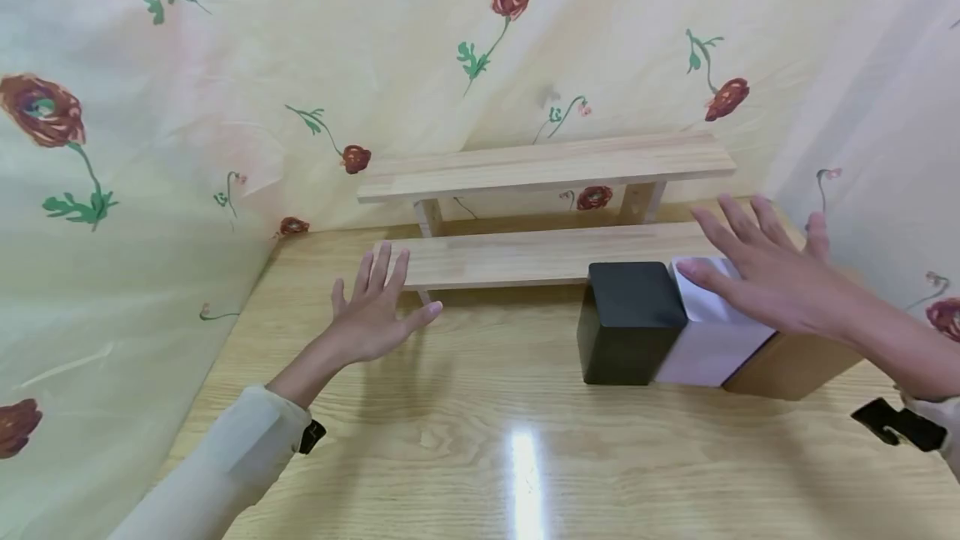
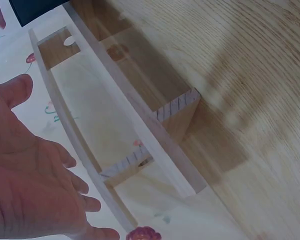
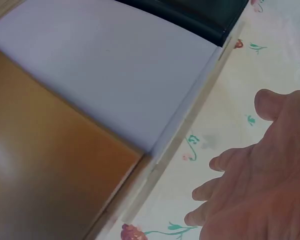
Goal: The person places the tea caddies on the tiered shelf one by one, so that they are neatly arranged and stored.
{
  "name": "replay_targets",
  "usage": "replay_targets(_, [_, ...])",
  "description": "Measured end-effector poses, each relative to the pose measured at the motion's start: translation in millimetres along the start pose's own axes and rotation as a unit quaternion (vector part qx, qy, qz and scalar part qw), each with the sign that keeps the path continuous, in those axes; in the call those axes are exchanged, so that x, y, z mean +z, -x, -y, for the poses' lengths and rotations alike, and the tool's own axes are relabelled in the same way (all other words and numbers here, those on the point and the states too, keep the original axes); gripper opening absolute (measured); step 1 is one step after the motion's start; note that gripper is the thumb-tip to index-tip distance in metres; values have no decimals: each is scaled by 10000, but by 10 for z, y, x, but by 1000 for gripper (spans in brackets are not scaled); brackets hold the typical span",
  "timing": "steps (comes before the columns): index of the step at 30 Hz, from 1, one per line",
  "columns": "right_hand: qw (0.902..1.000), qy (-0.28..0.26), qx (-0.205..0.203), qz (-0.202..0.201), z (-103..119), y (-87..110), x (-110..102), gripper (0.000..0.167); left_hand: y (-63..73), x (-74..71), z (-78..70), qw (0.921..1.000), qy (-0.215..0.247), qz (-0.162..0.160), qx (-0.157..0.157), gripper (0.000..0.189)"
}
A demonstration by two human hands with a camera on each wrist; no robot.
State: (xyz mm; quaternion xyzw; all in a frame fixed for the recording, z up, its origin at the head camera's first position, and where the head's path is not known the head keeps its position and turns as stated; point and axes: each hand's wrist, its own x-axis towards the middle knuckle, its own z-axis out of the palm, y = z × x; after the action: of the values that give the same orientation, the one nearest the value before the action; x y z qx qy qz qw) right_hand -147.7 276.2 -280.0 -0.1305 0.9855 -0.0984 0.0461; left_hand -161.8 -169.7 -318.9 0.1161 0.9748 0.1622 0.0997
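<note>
My left hand (image 1: 367,319) hovers with spread fingers near the left end of a two-tier wooden shelf (image 1: 487,261), holding nothing. To the right, my right hand (image 1: 780,277), fingers also spread, is over a white box (image 1: 705,348) and grips nothing. A black box (image 1: 633,315) stands on the white box's left, and a brown box (image 1: 795,365), partly hidden by the right hand and forearm, on its right. All three are side by side in front of the shelf's right half. The right wrist view shows the white box (image 3: 105,65) between the other two.
The shelf's upper board (image 1: 547,165) runs along a wall covering (image 1: 375,48) with red flowers. A wood-grain surface (image 1: 450,457) lies in front, with a bright light reflection. A pale side wall (image 1: 885,148) bounds the right.
</note>
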Motion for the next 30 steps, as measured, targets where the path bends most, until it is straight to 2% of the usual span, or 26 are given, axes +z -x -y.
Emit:
replay_targets(5, [9998,7,-138,-129,101,-32,-48,78,-8,-2,38,10000,24,25,-64,94])
replay_targets(12, [9998,104,-145,92,182,-90,-71,79,-48,5,115,9995,238,87,-205,96])
replay_targets(16, [9998,116,-144,41,207,-118,-75,82,-75,20,169,9990,355,61,-249,97])
replay_targets(23, [9996,123,-195,-139,274,-190,-77,86,-125,78,256,9970,709,-226,-207,97])
replay_targets(30, [9995,191,-225,-137,340,-246,-46,86,-190,148,373,9888,1349,-574,-285,98])
